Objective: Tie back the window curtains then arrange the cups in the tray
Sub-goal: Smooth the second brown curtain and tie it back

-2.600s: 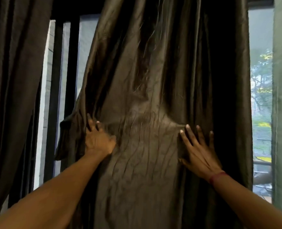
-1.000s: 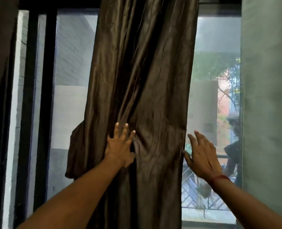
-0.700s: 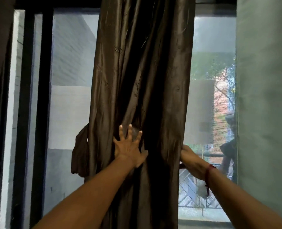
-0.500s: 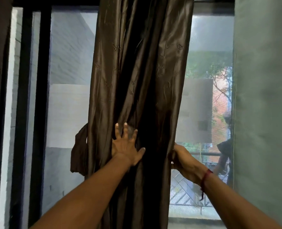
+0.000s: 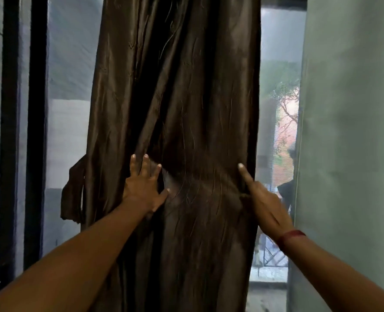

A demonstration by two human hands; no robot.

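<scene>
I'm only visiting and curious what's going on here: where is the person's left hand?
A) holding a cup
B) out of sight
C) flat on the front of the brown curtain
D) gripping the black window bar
C: the left hand lies with its fingers spread on the front of the curtain, while the right hand is at the curtain's right edge.

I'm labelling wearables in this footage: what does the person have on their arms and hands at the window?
Both forearms are bare, with no sleeves in view. The right hand has a thin dark-red band round its wrist. The left hand and its wrist carry nothing: no watch, bracelet or glove shows, and no rings show on the visible fingers.
</scene>
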